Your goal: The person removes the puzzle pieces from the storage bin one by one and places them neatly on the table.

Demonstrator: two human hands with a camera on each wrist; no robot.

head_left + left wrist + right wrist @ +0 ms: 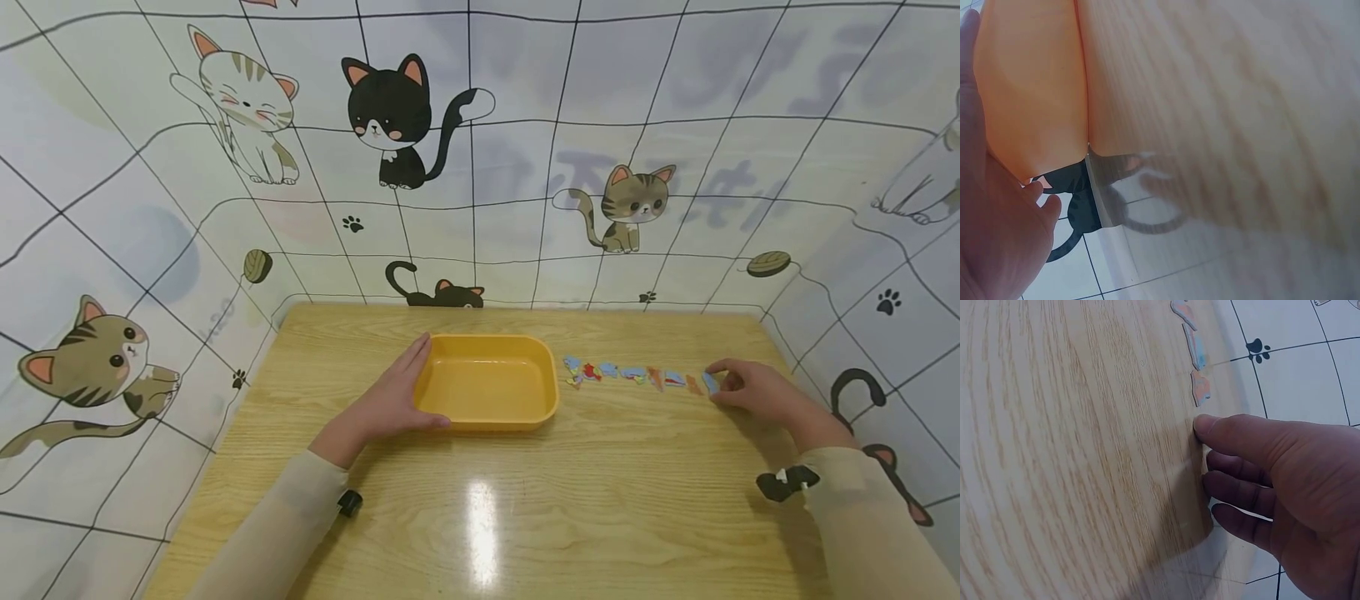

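Note:
A yellow plastic tray [486, 427] stands on the wooden table. My left hand [386, 400] rests against its left end, the thumb along the front side and the fingers toward the far left corner. In the left wrist view the tray's wall [1035, 81] shows beside that hand. At the right end of a row of small flat puzzle pieces [633, 373], my right hand [765, 400] pinches a blue puzzle piece [710, 383] between thumb and index finger. In the right wrist view the thumb hides this piece; its other fingers are loosely bent.
The row of colourful pieces runs from the tray's right side to the right hand, several of them lying close together. A cat-patterned sheet [517, 167] rises behind and beside the wooden table [600, 517].

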